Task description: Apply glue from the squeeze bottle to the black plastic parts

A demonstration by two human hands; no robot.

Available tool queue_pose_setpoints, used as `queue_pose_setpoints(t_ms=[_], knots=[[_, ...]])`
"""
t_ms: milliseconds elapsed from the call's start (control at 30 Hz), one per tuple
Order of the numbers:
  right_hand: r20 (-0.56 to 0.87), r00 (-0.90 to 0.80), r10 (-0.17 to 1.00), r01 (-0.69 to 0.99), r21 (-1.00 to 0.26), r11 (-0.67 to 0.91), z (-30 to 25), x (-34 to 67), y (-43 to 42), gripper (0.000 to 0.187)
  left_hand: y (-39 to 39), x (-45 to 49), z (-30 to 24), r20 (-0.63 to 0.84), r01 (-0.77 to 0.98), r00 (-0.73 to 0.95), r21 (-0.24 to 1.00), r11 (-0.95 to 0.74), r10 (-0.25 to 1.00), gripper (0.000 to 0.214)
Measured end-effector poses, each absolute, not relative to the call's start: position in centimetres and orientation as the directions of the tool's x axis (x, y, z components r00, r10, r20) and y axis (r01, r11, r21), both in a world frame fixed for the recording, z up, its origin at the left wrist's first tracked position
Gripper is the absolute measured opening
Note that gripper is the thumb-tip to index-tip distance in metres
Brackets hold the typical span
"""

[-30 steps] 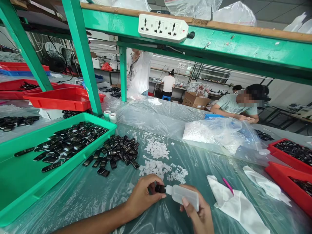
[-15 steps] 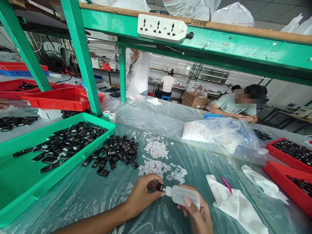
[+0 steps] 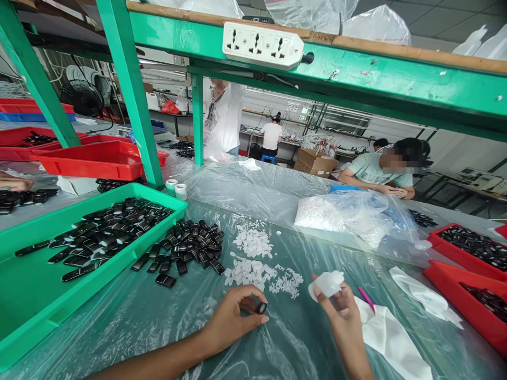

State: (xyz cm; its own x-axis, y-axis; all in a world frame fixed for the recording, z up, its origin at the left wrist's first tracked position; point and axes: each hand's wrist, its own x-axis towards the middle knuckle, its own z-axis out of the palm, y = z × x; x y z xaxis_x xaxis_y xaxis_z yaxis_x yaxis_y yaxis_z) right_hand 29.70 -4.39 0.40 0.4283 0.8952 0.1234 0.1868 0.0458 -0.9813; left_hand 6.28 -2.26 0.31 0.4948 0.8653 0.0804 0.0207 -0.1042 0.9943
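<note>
My left hand is closed on a small black plastic piece with a round end facing right, just above the plastic-covered table. In my right hand is a translucent white squeeze bottle, its nozzle end turned away to the right; a gap separates it from the black piece. Beyond my hands lie small heaps of white plastic bits, some flat and oval, others finer. Left of them is a pile of black plastic pieces.
A green tray with black pieces stands left. Right are white cloths, a pink pen-like stick and red trays. A clear bag of white bits lies behind. A green shelf beam crosses above; a co-worker sits opposite.
My right hand has drawn the bottle away from the black piece, to the right and upward, and turned its nozzle away. My left hand has stayed in place with the piece.
</note>
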Motion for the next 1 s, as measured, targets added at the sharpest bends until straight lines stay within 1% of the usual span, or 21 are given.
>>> queue_pose_setpoints(t_ms=[67,100,200,300,367,433,467,500,533,567,600,633,667,700,733,767,833,1000], knots=[[0.225,0.484,0.846,0.374,-0.927,0.032,-0.6,31.9,-3.3,0.046,-2.4,6.3,0.1,0.049,0.067,0.527,0.993,-0.099,0.849,0.021],[0.241,0.514,0.823,0.413,-0.911,0.009,-1.1,32.9,-2.8,0.047,-2.4,6.3,0.0,0.043,0.076,0.545,0.992,-0.1,0.837,0.022],[0.23,0.586,0.777,0.488,-0.865,-0.113,-2.6,35.5,-1.6,0.058,-2.7,6.3,-0.2,0.027,0.062,0.595,0.995,-0.079,0.803,0.023],[0.223,0.635,0.74,0.545,-0.808,-0.224,-3.3,36.8,-1.2,0.062,-2.9,6.2,-0.2,0.003,0.049,0.636,0.998,-0.044,0.772,0.024],[0.243,0.671,0.701,0.567,-0.778,-0.272,-2.9,36.6,-1.6,0.065,-2.9,6.1,-0.1,0.0,0.061,0.648,0.997,-0.052,0.762,0.024],[0.33,0.706,0.626,0.597,-0.753,-0.277,-2.0,35.6,-2.3,0.069,-2.9,6.0,-0.1,0.002,0.089,0.648,0.993,-0.078,0.761,0.024],[0.392,0.705,0.59,0.62,-0.745,-0.247,-1.3,34.7,-2.8,0.068,-2.9,5.9,-0.1,0.001,0.101,0.647,0.991,-0.087,0.762,0.025],[0.478,0.681,0.555,0.661,-0.727,-0.185,-0.7,33.7,-3.2,0.064,-2.9,5.9,-0.1,-0.002,0.109,0.649,0.99,-0.09,0.761,0.026],[0.551,0.624,0.554,0.698,-0.712,-0.079,-0.1,32.5,-3.7,0.057,-2.9,5.9,-0.1,-0.004,0.114,0.654,0.989,-0.093,0.757,0.026],[0.555,0.534,0.638,0.695,-0.717,0.042,0.5,31.1,-4.0,0.044,-3.0,6.0,-0.2,-0.004,0.115,0.658,0.989,-0.096,0.753,0.027],[0.487,0.416,0.768,0.669,-0.736,0.105,0.9,29.7,-4.2,0.032,-3.0,6.0,-0.2,-0.001,0.115,0.661,0.988,-0.099,0.751,0.027],[0.411,0.256,0.875,0.647,-0.745,0.162,1.2,28.4,-4.2,0.024,-3.0,6.1,-0.2,0.004,0.115,0.663,0.988,-0.107,0.749,0.026],[0.363,0.063,0.93,0.648,-0.723,0.238,1.3,27.0,-4.1,0.021,-3.0,6.1,-0.2,0.011,0.118,0.661,0.986,-0.118,0.751,0.026],[0.332,-0.067,0.941,0.664,-0.689,0.29,1.2,25.8,-3.9,0.02,-3.0,6.2,-0.2,0.017,0.122,0.658,0.984,-0.129,0.753,0.026],[0.315,-0.148,0.938,0.676,-0.66,0.328,1.1,24.8,-3.6,0.02,-3.0,6.2,-0.2,0.021,0.128,0.656,0.982,-0.139,0.754,0.025],[0.314,-0.18,0.932,0.684,-0.642,0.348,0.8,24.0,-3.2,0.022,-3.1,6.2,-0.2,0.023,0.133,0.658,0.98,-0.146,0.753,0.024],[0.324,-0.183,0.928,0.694,-0.626,0.355,0.2,22.9,-2.5,0.022,-3.1,6.2,-0.2,0.024,0.143,0.663,0.977,-0.159,0.748,0.024],[0.339,-0.125,0.933,0.664,-0.67,0.332,-0.6,22.4,-1.9,0.012,-3.0,6.2,-0.5,0.032,0.137,0.653,0.978,-0.16,0.756,0.023]])
